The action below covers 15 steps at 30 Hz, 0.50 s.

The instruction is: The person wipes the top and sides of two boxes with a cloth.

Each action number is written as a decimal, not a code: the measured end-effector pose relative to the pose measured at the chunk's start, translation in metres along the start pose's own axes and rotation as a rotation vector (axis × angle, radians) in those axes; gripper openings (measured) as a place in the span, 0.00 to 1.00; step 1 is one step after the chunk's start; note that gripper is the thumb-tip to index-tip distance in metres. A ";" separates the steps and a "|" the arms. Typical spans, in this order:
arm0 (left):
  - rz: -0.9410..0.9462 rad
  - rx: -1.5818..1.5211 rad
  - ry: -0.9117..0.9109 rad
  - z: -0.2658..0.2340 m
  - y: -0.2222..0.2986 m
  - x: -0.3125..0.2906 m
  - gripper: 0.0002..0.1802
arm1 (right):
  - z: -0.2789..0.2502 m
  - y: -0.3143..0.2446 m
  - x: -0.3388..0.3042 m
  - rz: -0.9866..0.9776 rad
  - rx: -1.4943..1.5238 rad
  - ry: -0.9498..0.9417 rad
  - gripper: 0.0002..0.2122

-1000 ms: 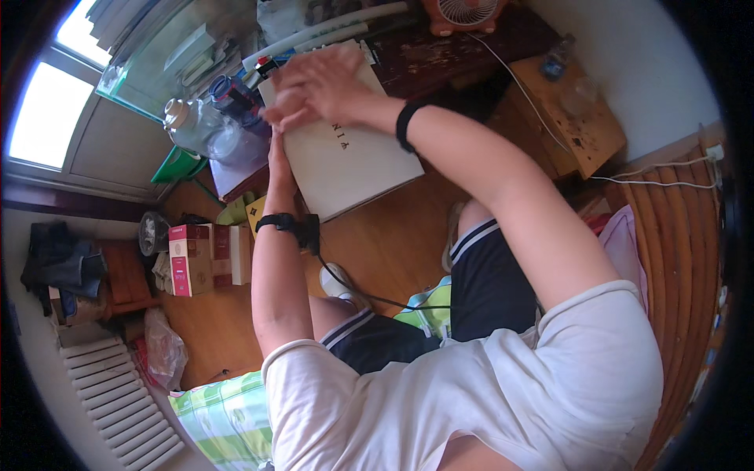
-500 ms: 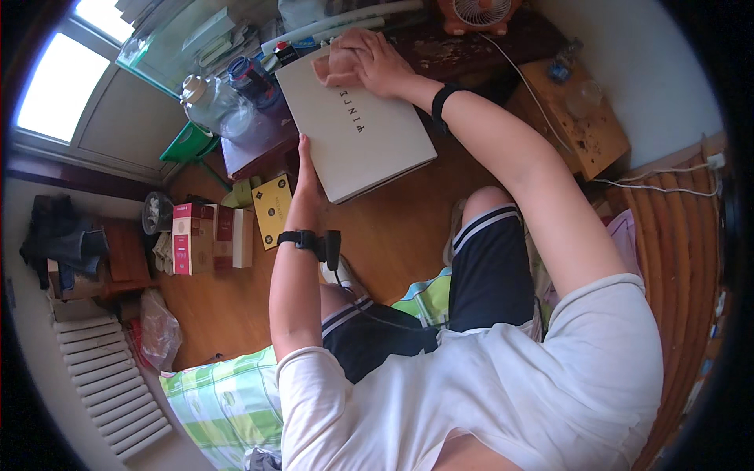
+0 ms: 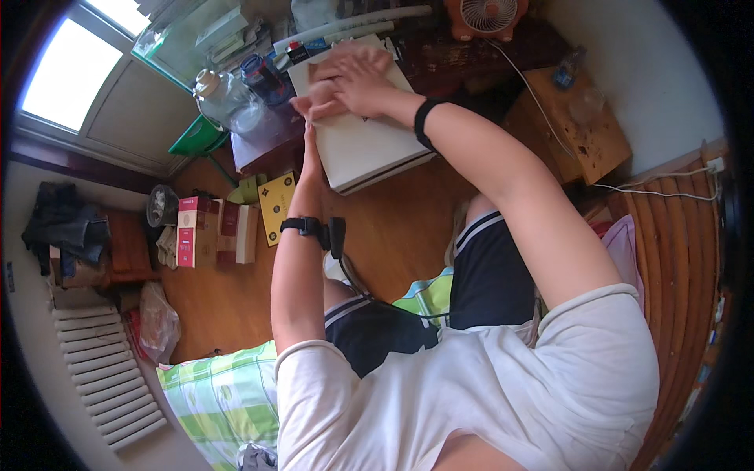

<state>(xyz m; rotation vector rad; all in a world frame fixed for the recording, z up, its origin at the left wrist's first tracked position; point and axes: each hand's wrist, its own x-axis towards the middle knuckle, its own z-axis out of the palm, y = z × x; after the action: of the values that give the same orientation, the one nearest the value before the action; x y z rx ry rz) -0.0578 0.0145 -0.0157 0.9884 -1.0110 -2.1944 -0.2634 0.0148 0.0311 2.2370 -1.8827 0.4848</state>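
A flat white box (image 3: 367,155) with dark lettering tilts in front of me over the edge of the dark table. My left hand (image 3: 312,153) grips its left edge, thumb up along the side; the other fingers are hidden behind or beneath it. On the box's upper face, my right hand (image 3: 367,86) presses a pink cloth (image 3: 320,96), fingers spread over it and slightly blurred. The cloth spreads across the far part of the lid and reaches its left edge, close to my left thumb.
Beyond the box are a clear plastic jug (image 3: 224,98), a dark blue jar (image 3: 263,78) and an orange fan (image 3: 485,17). A wooden stand (image 3: 589,125) is at the right. Red and cream boxes (image 3: 196,231) and a yellow box (image 3: 276,206) stand on the floor at left.
My right hand and the pink cloth have moved left and nearer across the lid, covering the lettering. My left hand keeps its hold on the box's left side.
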 end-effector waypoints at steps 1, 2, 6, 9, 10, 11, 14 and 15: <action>0.040 0.017 0.015 -0.005 -0.001 -0.001 0.51 | -0.002 0.010 -0.001 0.067 -0.057 -0.016 0.26; 0.068 0.029 0.029 -0.004 -0.006 -0.006 0.51 | -0.002 0.018 -0.010 0.141 -0.115 -0.044 0.26; 0.061 0.028 0.052 0.003 -0.008 -0.017 0.52 | -0.007 0.034 -0.035 0.143 -0.083 -0.128 0.29; -0.008 0.002 -0.012 0.015 -0.019 -0.003 0.52 | -0.002 0.019 -0.068 0.015 -0.229 -0.102 0.28; 0.055 0.000 -0.089 0.027 -0.030 0.010 0.52 | 0.000 0.015 -0.082 -0.013 -0.200 -0.138 0.28; -0.105 -0.035 0.003 0.035 -0.041 0.030 0.49 | 0.002 0.019 -0.093 -0.034 -0.175 -0.172 0.29; 0.522 -0.276 0.049 -0.122 0.006 0.102 0.40 | -0.019 -0.118 -0.016 -0.331 0.118 0.055 0.29; 0.929 -0.268 -0.042 -0.243 0.085 0.044 0.37 | -0.050 -0.216 0.022 -0.534 0.284 0.262 0.28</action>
<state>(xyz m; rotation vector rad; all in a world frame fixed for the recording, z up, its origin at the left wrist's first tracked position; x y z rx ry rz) 0.1209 -0.1670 -0.0758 0.2429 -0.9023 -1.5001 -0.0549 0.0507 0.1012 2.5628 -1.0845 0.9320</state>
